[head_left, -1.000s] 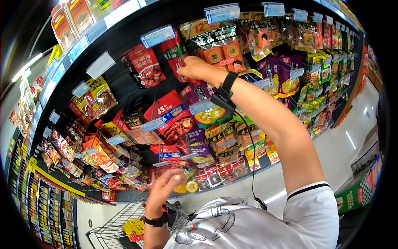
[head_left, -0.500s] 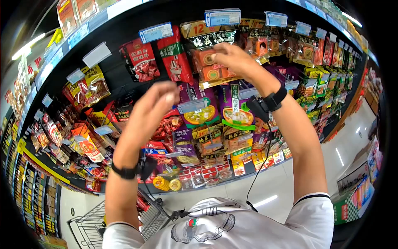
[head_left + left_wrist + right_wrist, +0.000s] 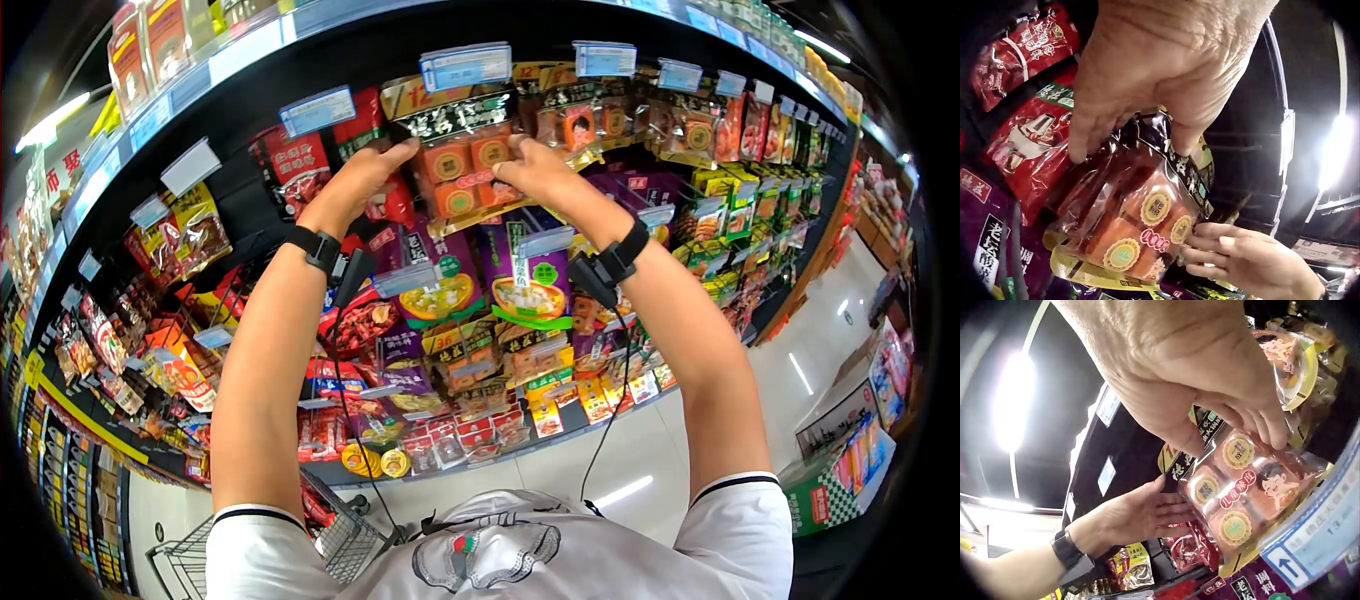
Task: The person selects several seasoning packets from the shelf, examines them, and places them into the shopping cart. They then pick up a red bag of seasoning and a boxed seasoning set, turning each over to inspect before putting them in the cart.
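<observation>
A clear packet with orange blocks, a black label and a yellow lower edge hangs on the rack between the two hands. My left hand is at its left side; the left wrist view has this hand above the packet, thumb by the black label, fingers spread over the other side. My right hand touches the packet's right side with extended fingers, also seen as a hand in the left wrist view. In the right wrist view my left hand has nearly straight fingers beside the packet.
Red packets hang to the left, more clear packets to the right, and purple packets below. Price tags jut out above and between the rows. A wire cart stands low at the left.
My left hand has risen from low near the cart to the packet's left side. My right hand has left the red packet at the left and moved right to the clear one.
</observation>
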`<action>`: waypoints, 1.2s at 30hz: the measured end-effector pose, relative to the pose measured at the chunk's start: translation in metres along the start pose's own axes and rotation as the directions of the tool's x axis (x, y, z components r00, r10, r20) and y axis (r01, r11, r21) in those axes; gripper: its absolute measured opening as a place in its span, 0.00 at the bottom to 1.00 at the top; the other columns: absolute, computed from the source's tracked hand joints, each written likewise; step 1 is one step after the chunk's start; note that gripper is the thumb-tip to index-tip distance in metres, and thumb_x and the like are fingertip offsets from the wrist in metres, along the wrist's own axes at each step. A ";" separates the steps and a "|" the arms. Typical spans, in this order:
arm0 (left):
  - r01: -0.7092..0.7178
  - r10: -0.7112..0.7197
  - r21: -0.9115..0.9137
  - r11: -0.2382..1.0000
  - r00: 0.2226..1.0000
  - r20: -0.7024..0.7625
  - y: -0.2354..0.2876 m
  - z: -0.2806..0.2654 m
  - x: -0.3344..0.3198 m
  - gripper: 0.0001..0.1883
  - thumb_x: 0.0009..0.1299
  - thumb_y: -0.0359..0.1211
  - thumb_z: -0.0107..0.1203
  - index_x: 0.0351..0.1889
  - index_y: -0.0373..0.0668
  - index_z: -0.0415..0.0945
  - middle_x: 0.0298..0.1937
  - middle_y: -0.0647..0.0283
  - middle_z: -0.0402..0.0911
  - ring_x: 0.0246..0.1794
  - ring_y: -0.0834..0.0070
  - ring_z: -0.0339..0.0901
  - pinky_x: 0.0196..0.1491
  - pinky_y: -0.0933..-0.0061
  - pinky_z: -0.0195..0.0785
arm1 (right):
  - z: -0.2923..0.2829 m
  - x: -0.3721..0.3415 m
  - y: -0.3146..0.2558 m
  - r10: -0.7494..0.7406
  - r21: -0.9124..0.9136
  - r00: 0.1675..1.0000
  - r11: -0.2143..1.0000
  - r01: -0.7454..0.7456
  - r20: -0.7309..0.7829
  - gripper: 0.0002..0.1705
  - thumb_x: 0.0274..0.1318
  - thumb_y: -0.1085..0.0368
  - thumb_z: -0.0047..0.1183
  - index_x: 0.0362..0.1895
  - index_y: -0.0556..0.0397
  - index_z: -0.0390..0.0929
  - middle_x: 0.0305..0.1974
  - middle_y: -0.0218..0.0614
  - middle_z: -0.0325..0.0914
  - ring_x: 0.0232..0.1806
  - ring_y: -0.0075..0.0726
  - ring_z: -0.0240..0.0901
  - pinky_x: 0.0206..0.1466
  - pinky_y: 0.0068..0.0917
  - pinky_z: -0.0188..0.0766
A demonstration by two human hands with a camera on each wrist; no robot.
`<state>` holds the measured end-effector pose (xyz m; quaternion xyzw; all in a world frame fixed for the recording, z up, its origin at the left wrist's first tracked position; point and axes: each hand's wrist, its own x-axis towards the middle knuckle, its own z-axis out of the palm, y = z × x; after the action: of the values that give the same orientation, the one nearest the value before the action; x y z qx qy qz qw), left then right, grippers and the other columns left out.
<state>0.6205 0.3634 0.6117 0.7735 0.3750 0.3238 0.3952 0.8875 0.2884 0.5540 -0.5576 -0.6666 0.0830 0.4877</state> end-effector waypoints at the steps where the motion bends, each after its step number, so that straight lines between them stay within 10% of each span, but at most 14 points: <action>1: -0.041 0.041 -0.005 0.999 0.999 0.007 -0.004 0.001 0.004 0.35 0.72 0.57 0.54 0.68 0.41 0.67 0.67 0.58 0.72 0.68 0.63 0.66 0.66 0.55 0.58 | -0.002 -0.002 -0.006 0.024 -0.012 0.999 1.000 -0.024 0.024 0.42 0.56 0.55 0.55 0.66 0.75 0.60 0.54 0.62 0.75 0.55 0.50 0.75 0.56 0.35 0.71; 2: 0.003 -0.002 -0.051 0.999 1.000 0.008 -0.007 0.001 0.009 0.33 0.71 0.57 0.54 0.65 0.43 0.70 0.65 0.60 0.74 0.67 0.65 0.67 0.66 0.57 0.58 | -0.006 -0.005 -0.012 0.065 -0.032 0.995 0.998 -0.062 0.077 0.43 0.60 0.58 0.55 0.69 0.76 0.53 0.54 0.55 0.76 0.50 0.38 0.78 0.49 0.30 0.75; 6: 0.044 -0.048 -0.101 0.994 0.998 -0.037 -0.018 0.002 0.032 0.33 0.69 0.56 0.58 0.63 0.44 0.73 0.63 0.62 0.75 0.65 0.69 0.68 0.66 0.59 0.57 | -0.006 -0.005 -0.016 0.032 -0.124 0.999 0.992 -0.027 0.038 0.46 0.55 0.54 0.57 0.68 0.76 0.57 0.50 0.55 0.78 0.49 0.41 0.78 0.50 0.32 0.74; 8: -0.012 0.013 -0.129 0.992 1.000 0.009 -0.005 0.009 0.024 0.34 0.68 0.56 0.60 0.62 0.42 0.73 0.62 0.62 0.76 0.64 0.68 0.68 0.67 0.60 0.56 | -0.005 -0.012 -0.025 0.037 -0.045 0.999 0.998 -0.038 -0.009 0.33 0.51 0.53 0.55 0.53 0.69 0.73 0.49 0.67 0.77 0.56 0.64 0.74 0.60 0.45 0.70; 10: -0.031 0.037 -0.171 0.985 0.999 0.029 -0.004 0.016 0.028 0.34 0.66 0.57 0.62 0.61 0.42 0.73 0.61 0.61 0.76 0.62 0.66 0.69 0.67 0.60 0.56 | -0.003 -0.010 -0.024 0.046 -0.052 0.999 0.998 -0.046 -0.008 0.31 0.51 0.53 0.55 0.51 0.68 0.74 0.49 0.65 0.78 0.55 0.63 0.75 0.59 0.45 0.70; 26: -0.007 0.018 -0.248 0.969 0.999 0.042 -0.018 0.018 0.053 0.28 0.68 0.52 0.63 0.59 0.44 0.74 0.54 0.66 0.80 0.56 0.74 0.73 0.59 0.68 0.61 | -0.005 -0.012 -0.027 -0.034 -0.090 0.999 0.995 0.033 -0.010 0.28 0.51 0.56 0.56 0.49 0.67 0.74 0.41 0.62 0.81 0.50 0.59 0.78 0.55 0.43 0.73; 36: 0.009 -0.007 -0.051 0.999 0.999 0.044 0.003 0.026 0.056 0.41 0.65 0.58 0.63 0.62 0.31 0.70 0.58 0.53 0.78 0.59 0.64 0.72 0.63 0.66 0.59 | -0.014 -0.008 -0.026 0.032 -0.158 0.999 0.987 -0.033 -0.009 0.35 0.52 0.52 0.57 0.56 0.68 0.68 0.49 0.66 0.77 0.55 0.63 0.75 0.59 0.43 0.70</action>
<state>0.6712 0.3995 0.6136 0.7686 0.3607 0.3147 0.4245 0.8803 0.2657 0.5735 -0.6056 -0.6604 0.0357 0.4426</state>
